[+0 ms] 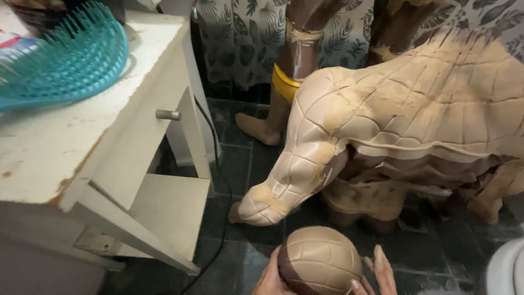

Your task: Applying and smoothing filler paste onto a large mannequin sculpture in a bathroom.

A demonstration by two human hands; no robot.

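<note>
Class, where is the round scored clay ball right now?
Bottom centre of the head view: the ball sits between left hand and right hand, below the sculpture's leg.

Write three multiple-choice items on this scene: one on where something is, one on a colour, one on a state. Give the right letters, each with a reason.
1. Where is the round ball-shaped piece?
A. On the white table
B. Between the two hands, low in the view
C. On the sculpture's back

2. What colour is the plastic basket on the white table?
A. Red
B. Black
C. Teal

3. How does the large tan sculpture look?
A. Smeared with dried clay
B. Wrapped in plastic
C. Painted bright blue

Answers:
1 B: the left hand and right hand cup it from both sides.
2 C: its slotted rim is teal.
3 A: rough tan patches cover its grooved surface.
</note>
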